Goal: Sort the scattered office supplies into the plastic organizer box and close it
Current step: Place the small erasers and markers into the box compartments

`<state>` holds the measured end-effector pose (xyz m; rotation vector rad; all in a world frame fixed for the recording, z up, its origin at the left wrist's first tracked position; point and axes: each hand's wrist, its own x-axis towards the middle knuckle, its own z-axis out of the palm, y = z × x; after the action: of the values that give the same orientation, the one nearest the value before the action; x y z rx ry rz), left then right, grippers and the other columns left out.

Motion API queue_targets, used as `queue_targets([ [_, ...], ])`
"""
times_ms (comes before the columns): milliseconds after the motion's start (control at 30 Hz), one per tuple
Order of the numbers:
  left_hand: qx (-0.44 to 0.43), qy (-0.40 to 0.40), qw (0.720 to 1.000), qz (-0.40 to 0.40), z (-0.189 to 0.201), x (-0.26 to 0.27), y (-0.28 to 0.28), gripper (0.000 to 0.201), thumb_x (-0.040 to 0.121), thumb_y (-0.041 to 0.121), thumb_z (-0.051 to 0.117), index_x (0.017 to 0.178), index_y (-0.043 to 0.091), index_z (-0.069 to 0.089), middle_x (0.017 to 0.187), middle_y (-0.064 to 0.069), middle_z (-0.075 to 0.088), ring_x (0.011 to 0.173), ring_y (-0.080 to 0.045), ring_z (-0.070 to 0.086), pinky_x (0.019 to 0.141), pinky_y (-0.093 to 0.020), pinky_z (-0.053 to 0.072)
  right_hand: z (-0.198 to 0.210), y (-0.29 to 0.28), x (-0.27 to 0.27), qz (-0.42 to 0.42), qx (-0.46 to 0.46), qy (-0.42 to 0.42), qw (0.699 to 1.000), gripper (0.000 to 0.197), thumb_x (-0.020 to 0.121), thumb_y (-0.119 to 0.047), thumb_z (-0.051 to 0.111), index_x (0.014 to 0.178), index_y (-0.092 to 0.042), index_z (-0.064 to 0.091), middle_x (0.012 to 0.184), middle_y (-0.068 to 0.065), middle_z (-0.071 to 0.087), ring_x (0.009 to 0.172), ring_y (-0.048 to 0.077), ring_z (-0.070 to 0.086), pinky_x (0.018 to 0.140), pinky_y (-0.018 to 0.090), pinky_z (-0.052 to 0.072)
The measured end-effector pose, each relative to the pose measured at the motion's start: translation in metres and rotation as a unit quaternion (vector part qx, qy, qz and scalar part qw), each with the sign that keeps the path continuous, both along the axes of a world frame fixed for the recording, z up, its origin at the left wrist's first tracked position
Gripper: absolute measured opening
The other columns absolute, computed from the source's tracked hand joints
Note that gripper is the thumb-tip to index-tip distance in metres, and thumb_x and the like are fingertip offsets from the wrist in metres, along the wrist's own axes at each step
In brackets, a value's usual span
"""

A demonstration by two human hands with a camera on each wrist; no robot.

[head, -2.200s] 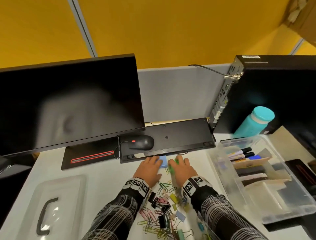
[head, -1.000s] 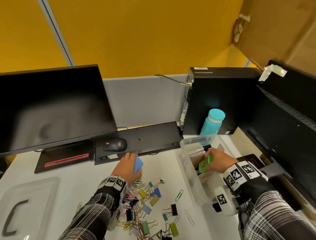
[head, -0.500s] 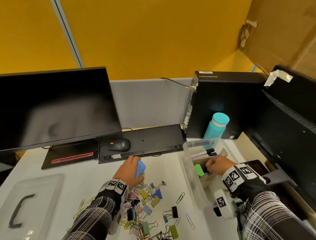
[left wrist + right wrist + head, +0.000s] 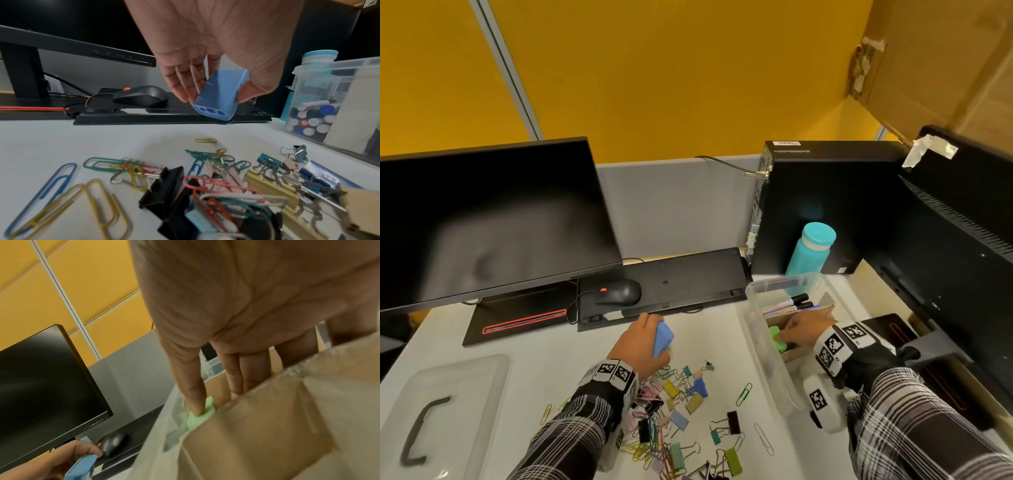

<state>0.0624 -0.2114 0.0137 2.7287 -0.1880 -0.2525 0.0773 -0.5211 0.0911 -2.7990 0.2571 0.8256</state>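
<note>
The left hand (image 4: 637,346) has its grip closed on a blue sharpener-like block (image 4: 663,339), thumb on one side and fingers on the other, lifted clear of the tabletop (image 4: 544,370) just in front of the black keyboard (image 4: 671,281). The right hand (image 4: 803,334) reaches into the plastic organizer box (image 4: 767,359), its thumb and fingers pinching a green block (image 4: 777,339) that sits between the clear box wall and a brown cardboard divider (image 4: 257,434). Markers (image 4: 787,305) lie in the compartment beyond that hand. Between the two arms, a loose pile of coloured paper clips and binder clips (image 4: 674,411) lies scattered on the tabletop, outside the box. The box's clear lid (image 4: 448,411), with a dark handle, lies flat at the near left. A mouse (image 4: 619,292) rests on the keyboard, a monitor (image 4: 482,222) stands behind, and a teal bottle (image 4: 811,248) stands beyond the box.
</note>
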Motion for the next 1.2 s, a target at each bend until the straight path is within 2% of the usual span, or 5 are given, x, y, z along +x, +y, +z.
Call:
queue_targets([
  [333,-0.215,-0.072,0.973,-0.043,0.046,0.007,-0.055,0.053,0.078,0.034,0.070,0.122,0.029,0.041,0.119,0.011,0.047,0.105,-0.007,0.055,0.089,-0.021,0.047,0.027,-0.010,-0.001,-0.052,0.235,-0.167,0.956,0.017,0.093,-0.032,0.053,0.096,-0.018,0.061,0.098,0.003,0.066,0.091,0.016,0.060,0.085,0.031,0.048],
  [600,-0.339,-0.085,0.927,-0.140,0.083,0.001,-0.151,0.052,0.080,0.031,0.071,0.124,0.030,0.044,0.123,0.010,0.052,0.106,-0.003,0.056,0.094,-0.023,0.048,0.047,-0.009,-0.008,-0.070,0.466,-0.043,0.881,0.032,0.089,-0.036,0.059,0.109,-0.011,0.063,0.104,0.016,0.068,0.091,0.027,0.068,0.086,0.040,0.056],
  [867,-0.067,-0.007,0.980,-0.187,0.040,-0.007,-0.153,0.076,0.091,0.057,0.042,0.150,0.021,0.013,0.159,0.001,0.013,0.146,-0.017,0.013,0.119,-0.039,0.014,0.004,-0.046,0.003,-0.107,0.161,-0.118,0.974,0.038,0.075,-0.041,0.073,0.093,-0.011,0.058,0.088,0.007,0.062,0.090,0.025,0.062,0.081,0.035,0.049],
  [1000,-0.020,0.016,0.979,-0.203,0.026,-0.011,-0.150,0.096,0.071,0.076,0.006,0.152,0.023,0.000,0.160,0.008,-0.007,0.148,-0.016,-0.004,0.118,-0.041,0.002,-0.012,-0.028,0.007,-0.057,0.105,-0.053,0.991,0.037,0.081,-0.044,0.065,0.086,-0.007,0.061,0.085,0.008,0.057,0.082,0.022,0.056,0.076,0.030,0.046],
  [1200,0.032,0.015,0.978,-0.205,0.026,-0.009,-0.147,0.092,0.074,0.075,0.003,0.151,0.027,-0.005,0.158,0.012,-0.014,0.147,-0.017,-0.008,0.117,-0.048,-0.006,-0.011,-0.008,0.004,-0.017,0.049,-0.053,0.997,0.019,0.093,-0.026,0.050,0.083,-0.014,0.059,0.092,0.007,0.060,0.102,0.025,0.062,0.077,0.027,0.043],
])
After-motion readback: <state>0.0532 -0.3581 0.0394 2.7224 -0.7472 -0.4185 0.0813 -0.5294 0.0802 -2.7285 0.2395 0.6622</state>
